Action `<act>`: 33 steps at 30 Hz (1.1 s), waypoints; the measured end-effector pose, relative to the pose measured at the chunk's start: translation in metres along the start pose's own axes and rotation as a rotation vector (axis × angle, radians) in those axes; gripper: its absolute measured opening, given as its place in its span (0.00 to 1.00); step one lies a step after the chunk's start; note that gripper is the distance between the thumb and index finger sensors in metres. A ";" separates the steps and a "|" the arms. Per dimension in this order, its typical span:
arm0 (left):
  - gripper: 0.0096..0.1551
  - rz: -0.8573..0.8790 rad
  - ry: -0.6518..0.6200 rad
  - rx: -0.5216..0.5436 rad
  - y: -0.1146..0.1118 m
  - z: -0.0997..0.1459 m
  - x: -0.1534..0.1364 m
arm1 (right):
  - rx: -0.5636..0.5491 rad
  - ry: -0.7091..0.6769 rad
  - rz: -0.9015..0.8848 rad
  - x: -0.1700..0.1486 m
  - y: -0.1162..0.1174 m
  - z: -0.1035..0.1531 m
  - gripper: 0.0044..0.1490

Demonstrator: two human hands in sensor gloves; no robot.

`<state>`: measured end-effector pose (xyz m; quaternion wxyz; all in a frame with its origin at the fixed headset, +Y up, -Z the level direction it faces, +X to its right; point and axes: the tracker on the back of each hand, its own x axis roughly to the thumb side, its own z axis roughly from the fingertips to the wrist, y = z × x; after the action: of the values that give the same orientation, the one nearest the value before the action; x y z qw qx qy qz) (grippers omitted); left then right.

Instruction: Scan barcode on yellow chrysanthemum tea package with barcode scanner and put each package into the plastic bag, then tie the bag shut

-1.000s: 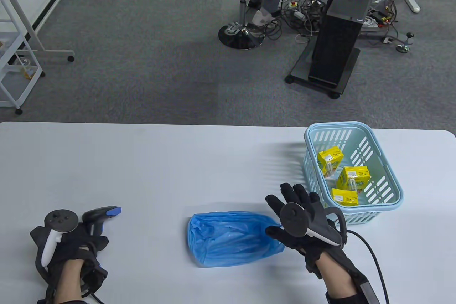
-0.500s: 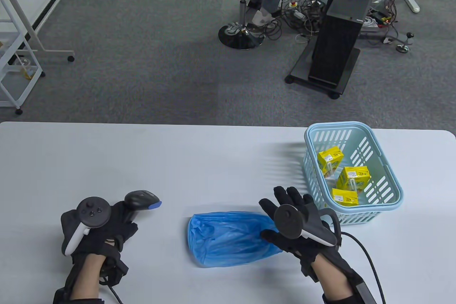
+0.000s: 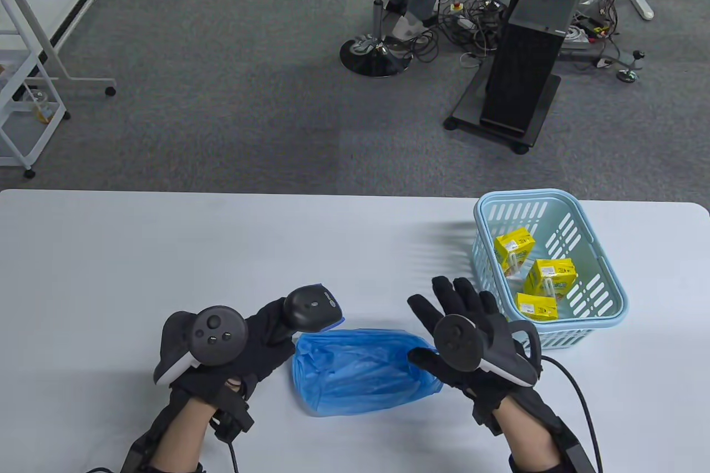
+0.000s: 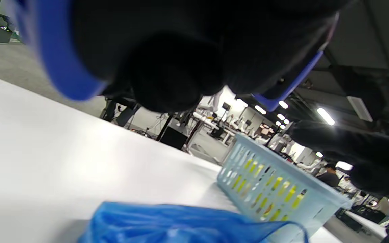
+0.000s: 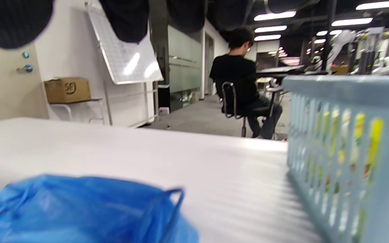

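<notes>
1. Grey office carpet is filling the upper half of the table view, with a person sitting on a swivel chair (image 3: 377, 7) at top centre and a black computer tower (image 3: 530, 51) on a wheeled stand at upper right; the white table (image 3: 222, 251) is spanning the lower half.
2. At lower left of centre, the left hand (image 3: 233, 351) is clenching the handle of the barcode scanner (image 3: 312, 308). Over the last second it has been travelling rightward from the far lower left, and the scanner head is now sitting just above the upper left edge of the blue plastic bag (image 3: 360, 370).
3. The right hand (image 3: 471, 340) is hovering at the bag's right end, fingers spread and grasping nothing; it has been shifting only slightly.
4. Three yellow chrysanthemum tea packages (image 3: 546, 273) are lying in the light blue basket (image 3: 604, 279) at right of centre, just beyond the right hand.
5. Judging from this, no package is being scanned yet: the scanner is being brought into working position, and the free right hand is probably going to fetch the first package from the basket.
</notes>
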<state>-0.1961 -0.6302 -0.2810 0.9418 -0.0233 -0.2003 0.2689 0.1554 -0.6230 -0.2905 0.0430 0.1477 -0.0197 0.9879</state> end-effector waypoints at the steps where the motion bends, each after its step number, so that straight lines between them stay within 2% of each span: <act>1: 0.38 0.014 0.002 0.004 0.002 -0.002 0.003 | -0.011 0.012 0.000 -0.004 -0.004 -0.001 0.57; 3: 0.37 0.080 -0.021 0.035 0.006 -0.012 0.018 | -0.004 0.050 0.001 -0.018 -0.018 -0.010 0.57; 6: 0.36 0.077 -0.094 0.105 0.006 -0.015 0.040 | 0.010 0.134 0.014 -0.044 -0.040 -0.027 0.58; 9: 0.36 0.074 -0.111 0.081 -0.001 -0.015 0.047 | 0.023 0.239 0.032 -0.073 -0.057 -0.040 0.57; 11: 0.36 0.010 -0.103 0.086 0.000 -0.011 0.050 | 0.059 0.314 0.039 -0.096 -0.061 -0.050 0.56; 12: 0.36 -0.012 -0.103 0.087 0.002 -0.008 0.052 | 0.088 0.344 0.034 -0.108 -0.059 -0.056 0.55; 14: 0.36 -0.005 -0.120 0.082 0.008 -0.004 0.056 | 0.070 0.381 0.032 -0.126 -0.052 -0.065 0.51; 17: 0.35 0.022 -0.156 0.098 0.017 0.003 0.062 | 0.189 0.453 0.110 -0.142 -0.036 -0.075 0.48; 20: 0.33 -0.006 -0.180 0.025 0.021 0.006 0.068 | 0.303 0.521 0.172 -0.151 -0.022 -0.084 0.47; 26: 0.33 -0.098 -0.165 0.045 0.019 0.009 0.075 | 0.452 0.608 0.230 -0.163 0.007 -0.094 0.47; 31: 0.33 -0.073 -0.151 0.043 0.020 0.010 0.068 | 0.488 0.624 0.157 -0.168 0.018 -0.095 0.48; 33: 0.33 -0.072 -0.144 0.026 0.018 0.010 0.064 | 0.581 0.638 0.180 -0.169 0.025 -0.096 0.49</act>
<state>-0.1594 -0.5820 -0.2515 0.9343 0.0153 -0.2646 0.2382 0.2864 -0.6564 -0.4325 -0.0827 -0.1610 0.2602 0.9485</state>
